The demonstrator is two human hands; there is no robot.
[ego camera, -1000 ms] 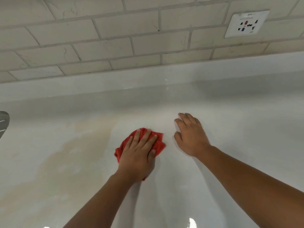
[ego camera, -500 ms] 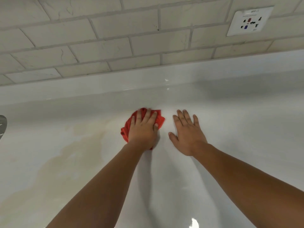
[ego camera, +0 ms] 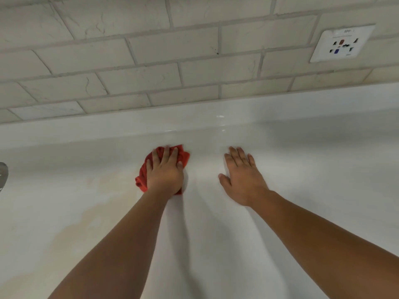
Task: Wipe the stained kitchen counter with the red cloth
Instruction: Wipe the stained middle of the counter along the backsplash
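Observation:
My left hand (ego camera: 165, 172) presses flat on a crumpled red cloth (ego camera: 142, 174) near the back of the white counter (ego camera: 216, 234). The cloth shows beyond my fingertips and to the left of my palm; the rest lies hidden under the hand. A pale brownish stain (ego camera: 86, 212) spreads over the counter to the left of the cloth and down toward the near left. My right hand (ego camera: 243, 175) rests palm down on the bare counter to the right of the cloth, fingers spread, holding nothing.
A low white upstand (ego camera: 216, 124) runs along the counter's back edge below a tiled wall (ego camera: 151, 61). A white wall socket (ego camera: 342, 43) sits at upper right. A grey metal object (ego camera: 3, 175) pokes in at the left edge.
My left hand has pushed the cloth away from me, toward the back upstand. My right hand has slid further back too and spread flat.

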